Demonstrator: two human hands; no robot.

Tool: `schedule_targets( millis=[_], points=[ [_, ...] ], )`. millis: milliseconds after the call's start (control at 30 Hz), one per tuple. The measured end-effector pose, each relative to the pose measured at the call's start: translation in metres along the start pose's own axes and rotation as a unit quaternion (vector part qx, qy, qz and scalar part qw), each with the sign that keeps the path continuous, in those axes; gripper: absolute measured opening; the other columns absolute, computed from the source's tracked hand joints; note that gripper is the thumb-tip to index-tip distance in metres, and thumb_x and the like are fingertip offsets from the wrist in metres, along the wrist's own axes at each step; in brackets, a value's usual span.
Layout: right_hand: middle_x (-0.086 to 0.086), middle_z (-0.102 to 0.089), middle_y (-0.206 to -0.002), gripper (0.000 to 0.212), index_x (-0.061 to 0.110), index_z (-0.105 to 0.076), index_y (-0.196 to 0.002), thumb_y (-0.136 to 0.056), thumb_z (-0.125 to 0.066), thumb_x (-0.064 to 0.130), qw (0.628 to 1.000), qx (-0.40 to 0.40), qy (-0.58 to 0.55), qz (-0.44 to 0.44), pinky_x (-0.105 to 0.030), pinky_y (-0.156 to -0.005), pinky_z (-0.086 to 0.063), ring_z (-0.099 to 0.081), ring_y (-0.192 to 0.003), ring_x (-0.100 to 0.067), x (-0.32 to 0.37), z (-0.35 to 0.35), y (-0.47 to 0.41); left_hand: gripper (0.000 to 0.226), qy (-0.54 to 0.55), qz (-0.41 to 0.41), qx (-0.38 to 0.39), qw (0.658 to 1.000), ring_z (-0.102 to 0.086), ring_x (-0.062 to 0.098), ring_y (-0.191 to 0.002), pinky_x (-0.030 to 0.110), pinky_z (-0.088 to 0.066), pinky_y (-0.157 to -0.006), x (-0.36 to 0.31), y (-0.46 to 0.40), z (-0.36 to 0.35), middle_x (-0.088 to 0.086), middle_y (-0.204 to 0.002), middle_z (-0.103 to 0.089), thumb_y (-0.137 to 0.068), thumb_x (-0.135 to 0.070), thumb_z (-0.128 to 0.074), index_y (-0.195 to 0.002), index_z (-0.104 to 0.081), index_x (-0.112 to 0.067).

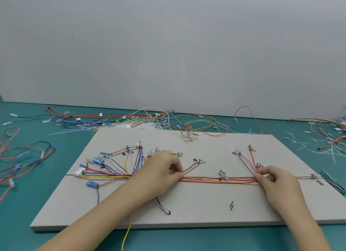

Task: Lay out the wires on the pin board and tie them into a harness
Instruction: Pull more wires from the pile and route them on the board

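Wires run as a mostly red bundle across the middle of the grey pin board, which lies on the teal tabletop. My left hand pinches the bundle where the coloured strands fan out leftward; my right hand pinches it, I think between thumb and forefinger, near two pins. Loose wires and white cable ties lie beyond the board.

My left hand is covering where the wire bundle meets the fan-out. The handwritten labels are blurring beyond reading. The yellow wire is running off the bottom edge.
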State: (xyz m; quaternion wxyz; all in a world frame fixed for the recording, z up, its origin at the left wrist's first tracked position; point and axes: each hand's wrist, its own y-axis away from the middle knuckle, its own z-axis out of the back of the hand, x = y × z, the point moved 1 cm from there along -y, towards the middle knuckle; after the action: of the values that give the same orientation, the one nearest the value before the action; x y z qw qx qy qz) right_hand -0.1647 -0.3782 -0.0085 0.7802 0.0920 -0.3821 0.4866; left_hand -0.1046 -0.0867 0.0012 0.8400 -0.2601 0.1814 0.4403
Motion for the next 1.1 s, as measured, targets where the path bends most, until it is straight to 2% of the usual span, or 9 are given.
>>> schedule_targets(
  millis=[233, 400, 633, 933, 1100],
  points=[
    [0.000, -0.058, -0.069, 0.012, 0.014, -0.061, -0.080, -0.092, -0.062, 0.013, 1.000, -0.008, 0.029, -0.008, -0.030, -0.058, -0.032, -0.051, -0.071, -0.017, -0.004, -0.009, -0.004, 0.013, -0.054, -0.011, 0.025, 0.998, -0.047, 0.006, -0.090, 0.021, -0.038, -0.084, 0.000, -0.002, -0.002, -0.014, -0.086, -0.049, -0.091, -0.027, -0.062, -0.081, -0.055, -0.032],
    [0.003, -0.059, -0.073, 0.016, 0.017, -0.057, -0.078, -0.094, -0.059, 0.015, 1.000, -0.013, 0.023, -0.006, -0.028, -0.057, -0.031, -0.051, -0.072, -0.016, -0.003, -0.009, -0.003, 0.007, -0.089, -0.021, 0.031, 0.995, -0.046, 0.013, -0.098, 0.028, -0.038, -0.089, -0.004, -0.005, -0.002, -0.009, -0.092, -0.050, -0.093, -0.024, -0.057, -0.086, -0.058, -0.026],
    [0.006, -0.059, -0.070, 0.019, 0.018, -0.056, -0.074, -0.093, -0.060, 0.015, 1.000, -0.010, 0.014, 0.010, -0.027, -0.057, -0.032, -0.051, -0.070, -0.005, 0.007, -0.019, 0.013, 0.011, -0.091, 0.009, 0.035, 0.995, -0.044, 0.008, -0.088, 0.027, -0.041, -0.083, 0.012, 0.008, 0.014, -0.013, -0.086, -0.049, -0.089, -0.020, -0.061, -0.080, -0.057, -0.026],
    [0.003, -0.058, -0.071, 0.019, 0.015, -0.054, -0.075, -0.094, -0.057, 0.012, 0.999, 0.033, -0.013, 0.030, -0.029, -0.058, -0.033, -0.052, -0.071, -0.014, 0.028, -0.043, -0.002, 0.018, -0.109, 0.062, 0.007, 0.992, -0.045, 0.011, -0.083, 0.029, -0.041, -0.080, 0.031, 0.004, 0.025, -0.015, -0.081, -0.047, -0.088, -0.019, -0.062, -0.075, -0.054, -0.029],
    [0.003, -0.057, -0.073, 0.018, 0.013, -0.055, -0.076, -0.094, -0.057, 0.013, 0.997, 0.062, -0.021, 0.044, -0.022, -0.057, -0.034, -0.051, -0.070, -0.012, 0.039, -0.058, -0.013, 0.026, -0.119, 0.108, 0.006, 0.987, -0.047, 0.008, -0.077, 0.028, -0.038, -0.072, 0.043, -0.002, 0.034, -0.014, -0.079, -0.050, -0.085, -0.018, -0.065, -0.068, -0.052, -0.032]
  ],
)
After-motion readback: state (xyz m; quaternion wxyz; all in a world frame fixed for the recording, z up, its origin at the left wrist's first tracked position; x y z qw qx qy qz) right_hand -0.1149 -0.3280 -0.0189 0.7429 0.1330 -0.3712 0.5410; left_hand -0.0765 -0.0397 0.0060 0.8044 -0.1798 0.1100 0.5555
